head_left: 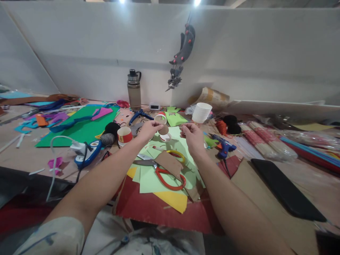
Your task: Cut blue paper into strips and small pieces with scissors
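Observation:
My left hand (152,130) pinches a small piece of brown cardboard (164,130) with a rounded edge, held above the pale green paper sheets (151,182). To its right, my right hand (191,137) is closed at the fingertips; whatever it pinches, if anything, is too small to make out. Below the hands lie scissors with red handles (170,185), scissors with a yellow handle (180,154) and a cardboard strip (170,163). A white round lid-like piece (165,137) and a cut red-and-white paper cup ring (160,118) sit just beyond the cardboard.
At left are a red paper cup (124,134), a blue power strip (89,153) and green sheets (77,124). A bottle (134,91) stands behind. On the right are stacked white cups (202,112), a blue glue gun (225,146) with a cord, and a black flat object (287,189).

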The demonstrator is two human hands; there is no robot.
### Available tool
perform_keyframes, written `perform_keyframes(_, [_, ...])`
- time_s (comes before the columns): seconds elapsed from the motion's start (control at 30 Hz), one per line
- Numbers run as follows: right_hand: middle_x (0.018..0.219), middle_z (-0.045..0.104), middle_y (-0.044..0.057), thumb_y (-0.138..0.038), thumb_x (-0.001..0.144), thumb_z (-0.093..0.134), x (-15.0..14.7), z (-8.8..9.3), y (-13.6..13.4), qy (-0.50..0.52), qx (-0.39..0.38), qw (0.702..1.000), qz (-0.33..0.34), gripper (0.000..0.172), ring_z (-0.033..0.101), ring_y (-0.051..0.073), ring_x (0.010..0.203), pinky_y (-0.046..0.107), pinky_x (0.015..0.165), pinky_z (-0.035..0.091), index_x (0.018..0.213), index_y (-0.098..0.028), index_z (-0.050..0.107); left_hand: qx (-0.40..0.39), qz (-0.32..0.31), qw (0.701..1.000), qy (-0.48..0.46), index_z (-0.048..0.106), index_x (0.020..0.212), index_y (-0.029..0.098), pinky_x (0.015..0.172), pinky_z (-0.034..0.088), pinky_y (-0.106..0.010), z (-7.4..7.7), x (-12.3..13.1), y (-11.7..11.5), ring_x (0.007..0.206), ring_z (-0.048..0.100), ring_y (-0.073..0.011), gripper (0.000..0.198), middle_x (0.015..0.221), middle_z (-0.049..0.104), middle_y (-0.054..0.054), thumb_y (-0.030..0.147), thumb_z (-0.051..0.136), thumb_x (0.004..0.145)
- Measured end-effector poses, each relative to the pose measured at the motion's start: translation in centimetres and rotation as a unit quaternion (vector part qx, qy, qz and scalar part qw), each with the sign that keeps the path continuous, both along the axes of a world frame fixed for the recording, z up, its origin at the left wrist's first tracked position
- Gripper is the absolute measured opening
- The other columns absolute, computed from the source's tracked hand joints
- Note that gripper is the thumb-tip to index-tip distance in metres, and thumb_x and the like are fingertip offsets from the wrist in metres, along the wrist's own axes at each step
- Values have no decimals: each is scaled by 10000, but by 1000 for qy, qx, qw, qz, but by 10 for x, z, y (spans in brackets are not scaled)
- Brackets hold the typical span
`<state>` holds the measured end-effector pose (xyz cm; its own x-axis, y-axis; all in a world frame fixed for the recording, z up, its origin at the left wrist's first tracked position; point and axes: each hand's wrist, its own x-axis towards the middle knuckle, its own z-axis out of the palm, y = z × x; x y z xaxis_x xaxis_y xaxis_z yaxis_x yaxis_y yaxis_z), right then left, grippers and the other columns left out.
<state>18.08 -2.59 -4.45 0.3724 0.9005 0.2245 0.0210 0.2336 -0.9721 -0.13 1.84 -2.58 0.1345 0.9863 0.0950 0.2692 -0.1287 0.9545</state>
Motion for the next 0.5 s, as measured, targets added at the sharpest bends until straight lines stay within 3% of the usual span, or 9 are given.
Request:
perform_keyframes(0.2, [692, 593, -22, -351, 716, 605, -6, -2, -2, -27, -4, 1000, 13, 211, 546, 100, 574, 258, 566, 491, 832, -176, 611, 89, -17, 979, 181, 718, 895, 147, 628, 428, -268, -7, 6, 1, 644, 580, -153, 248, 708, 662, -41, 300, 687, 703])
perform_keyframes(0.37, [695, 595, -21, -339, 715, 602, -5, -2, -2, -31, -8, 999, 13, 202, 545, 100, 569, 261, 568, 489, 831, -174, 609, 129, -19, 960, 247, 726, 859, 169, 757, 462, -307, -15, 7, 4, 781, 602, -194, 201, 827, 690, -65, 291, 652, 718])
perform_keyframes(0.5, [709, 594, -22, -345, 712, 600, -4, -1, -3, -32, -9, 999, 10, 212, 542, 97, 573, 261, 575, 493, 837, -175, 605, 155, -11, 952, 265, 718, 974, 139, 906, 444, -355, -18, 5, 4, 1018, 587, -263, 343, 1046, 659, -135, 361, 670, 716])
